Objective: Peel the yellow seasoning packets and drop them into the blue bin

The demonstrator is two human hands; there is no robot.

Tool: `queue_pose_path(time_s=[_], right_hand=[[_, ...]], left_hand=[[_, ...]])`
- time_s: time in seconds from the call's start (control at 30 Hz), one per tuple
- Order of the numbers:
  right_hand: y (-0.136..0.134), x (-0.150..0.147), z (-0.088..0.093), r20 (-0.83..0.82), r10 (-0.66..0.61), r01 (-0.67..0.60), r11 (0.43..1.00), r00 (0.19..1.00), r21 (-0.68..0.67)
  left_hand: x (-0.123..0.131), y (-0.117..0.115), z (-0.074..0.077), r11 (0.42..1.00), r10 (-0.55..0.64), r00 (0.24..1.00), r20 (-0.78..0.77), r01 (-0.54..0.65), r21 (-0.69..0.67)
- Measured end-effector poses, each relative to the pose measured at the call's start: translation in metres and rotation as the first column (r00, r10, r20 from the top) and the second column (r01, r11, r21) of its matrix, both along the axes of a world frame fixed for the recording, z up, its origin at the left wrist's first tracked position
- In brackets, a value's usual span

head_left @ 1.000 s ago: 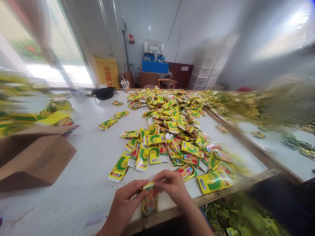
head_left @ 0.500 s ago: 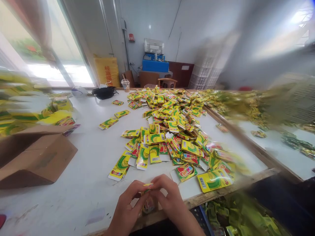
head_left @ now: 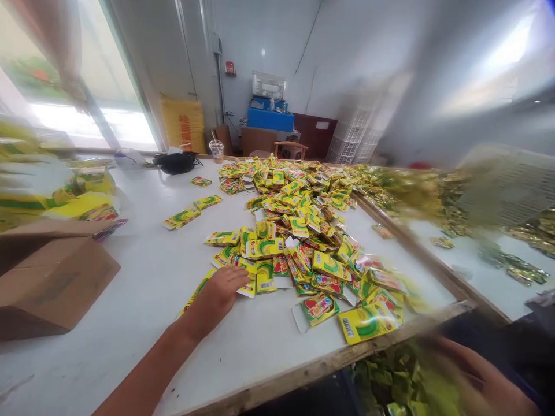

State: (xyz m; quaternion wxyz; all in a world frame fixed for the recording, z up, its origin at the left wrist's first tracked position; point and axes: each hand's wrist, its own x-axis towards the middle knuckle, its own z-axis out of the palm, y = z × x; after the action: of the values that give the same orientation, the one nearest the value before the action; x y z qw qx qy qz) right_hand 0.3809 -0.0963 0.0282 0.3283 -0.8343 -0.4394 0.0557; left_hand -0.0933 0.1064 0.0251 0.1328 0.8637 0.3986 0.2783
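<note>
My left hand (head_left: 223,292) rests on the near left edge of a pile of small yellow and green cartons (head_left: 286,248). Its fingers stretch forward over one carton (head_left: 246,289), and the thumb is hidden. Low at the right, my right hand (head_left: 481,367) is smeared by motion beyond the table's wooden edge. It is over a blue crate of yellow packets (head_left: 394,375); its fingers do not show clearly. Many cartons have white end flaps standing open.
An open brown cardboard box (head_left: 60,283) stands at the left, with stacked yellow packs (head_left: 82,190) behind it. A black bag (head_left: 176,162) and a plastic cup (head_left: 216,150) sit at the far edge. A wooden divider (head_left: 411,260) borders shiny packets on the right.
Both hands were together at the near edge, holding a small carton. They have parted: the left moved forward to the pile, the right moved down and right over the crate.
</note>
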Motion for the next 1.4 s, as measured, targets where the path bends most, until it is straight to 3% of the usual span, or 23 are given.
queue_pose_path(time_s=[0.07,0.1,0.17,0.27,0.37,0.5,0.63,0.7,0.77,0.83,0.9,0.97,1.07,1.23,1.3,1.4], right_hand=[[0.011,-0.046,0.0,-0.262,0.106,-0.102,0.994,0.959,0.028],[0.021,-0.079,0.0,-0.384,0.197,-0.178,0.98,0.902,0.084],[0.047,-0.147,-0.003,-0.61,0.423,-0.378,0.902,0.67,0.21],[0.079,-0.226,-0.015,-0.818,0.521,-0.545,0.772,0.246,0.328],[0.096,-0.258,-0.031,-0.904,0.428,-0.553,0.754,0.005,0.354],[0.105,-0.25,-0.043,-0.928,0.344,-0.48,0.796,-0.144,0.369],[0.104,-0.237,-0.043,-0.923,0.344,-0.507,0.772,-0.174,0.383],[0.102,-0.237,-0.039,-0.925,0.352,-0.509,0.775,-0.145,0.375],[0.102,-0.24,-0.033,-0.93,0.361,-0.533,0.774,-0.073,0.342],[0.105,-0.247,-0.028,-0.925,0.378,-0.543,0.787,0.05,0.292],[0.111,-0.255,-0.026,-0.89,0.427,-0.516,0.805,0.162,0.292],[0.117,-0.26,-0.03,-0.849,0.484,-0.49,0.804,0.21,0.337],[0.123,-0.262,-0.037,-0.84,0.505,-0.489,0.793,0.196,0.363],[0.124,-0.255,-0.042,-0.864,0.483,-0.498,0.789,0.143,0.358],[0.125,-0.253,-0.041,-0.866,0.482,-0.499,0.788,0.133,0.361],[0.127,-0.249,-0.04,-0.869,0.481,-0.504,0.783,0.117,0.366]], left_hand=[[0.006,-0.017,0.009,0.997,0.065,0.995,0.069,-0.062,-0.045],[0.01,-0.029,0.012,0.987,0.1,0.99,0.098,-0.087,-0.134],[0.019,-0.053,0.016,0.91,0.156,0.979,0.134,-0.09,-0.404],[0.03,-0.079,0.011,0.701,0.234,0.953,0.195,-0.026,-0.713],[0.033,-0.092,0.004,0.567,0.367,0.863,0.346,0.086,-0.819],[0.03,-0.099,0.002,0.466,0.502,0.716,0.484,0.247,-0.849],[0.032,-0.101,0.001,0.439,0.545,0.71,0.446,0.212,-0.873],[0.036,-0.099,-0.001,0.478,0.526,0.728,0.44,0.175,-0.86],[0.041,-0.095,-0.004,0.579,0.444,0.784,0.433,0.118,-0.807],[0.043,-0.09,-0.008,0.64,0.388,0.816,0.43,0.097,-0.762],[0.043,-0.083,-0.015,0.643,0.448,0.778,0.44,0.062,-0.764],[0.04,-0.078,-0.023,0.639,0.558,0.701,0.444,-0.022,-0.769],[0.037,-0.076,-0.034,0.667,0.612,0.655,0.443,-0.127,-0.734],[0.042,-0.082,-0.041,0.672,0.6,0.638,0.483,-0.074,-0.737],[0.045,-0.082,-0.038,0.689,0.564,0.664,0.491,-0.05,-0.723],[0.043,-0.08,-0.034,0.796,0.421,0.757,0.499,-0.046,-0.603]])
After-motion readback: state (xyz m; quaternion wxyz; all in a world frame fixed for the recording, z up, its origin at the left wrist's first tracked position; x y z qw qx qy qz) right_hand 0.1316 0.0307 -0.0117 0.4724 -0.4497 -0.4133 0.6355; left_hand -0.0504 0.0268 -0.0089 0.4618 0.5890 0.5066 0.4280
